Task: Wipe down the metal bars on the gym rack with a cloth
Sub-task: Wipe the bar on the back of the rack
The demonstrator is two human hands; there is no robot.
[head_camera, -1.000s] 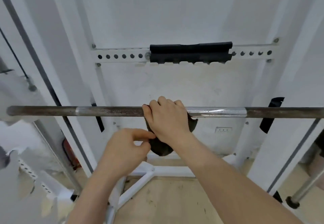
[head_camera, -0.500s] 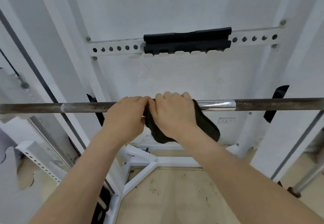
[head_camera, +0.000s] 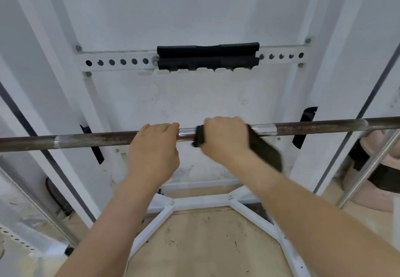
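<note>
Long steel bar (head_camera: 91,140) runs across the whole view at chest height, in front of the white gym rack (head_camera: 116,61), a black bracket (head_camera: 305,127) behind it on each side; whether it sits in them can't be told. Left hand (head_camera: 154,146) is on bare metal, fingers curled over the top and wrapped round the bar, just left of the shiny chrome middle. Right hand (head_camera: 225,138) is just beside it, a short strip of chrome showing between them, clamped round the bar with the dark cloth (head_camera: 266,153) under the palm; cloth edge pokes out at the left of the hand, loose tail hangs down at the right. Right hand is blurred, finger detail unclear. Handling, my guess: bar is rigid and heavy, won't flex, but may roll in its rests, so the left-hand hold as an anchor makes sense. Chrome part smooth and slippery, cloth should slide easily there; brown speckled sections either side look rough and rusty, so expect drag and snagging and a firmer squeeze. Cloth is soft, light, limp; best taken wrapped fully round the bar inside the fist so it cleans all sides, tail tucked in or it bunches. Second thinner bar (head_camera: 368,172) leans at lower right, black pad (head_camera: 207,56) on the holed crossbeam above
</note>
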